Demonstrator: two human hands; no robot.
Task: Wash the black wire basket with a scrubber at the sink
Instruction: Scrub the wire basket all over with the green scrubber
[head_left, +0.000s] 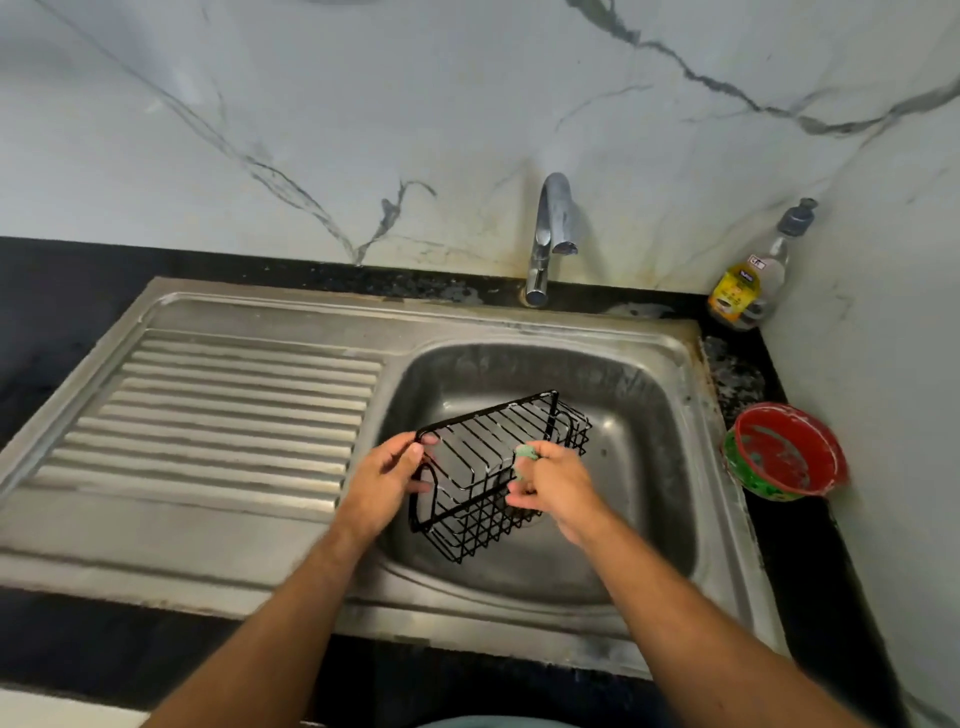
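Basket (493, 467) gripped by left hand (384, 480); right hand (556, 486) grips green scrubber (527, 451).

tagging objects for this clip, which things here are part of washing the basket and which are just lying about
In use: black wire basket, green scrubber, left hand, right hand, sink, tap.

Lying about: soap bottle, red bowl, draining board.
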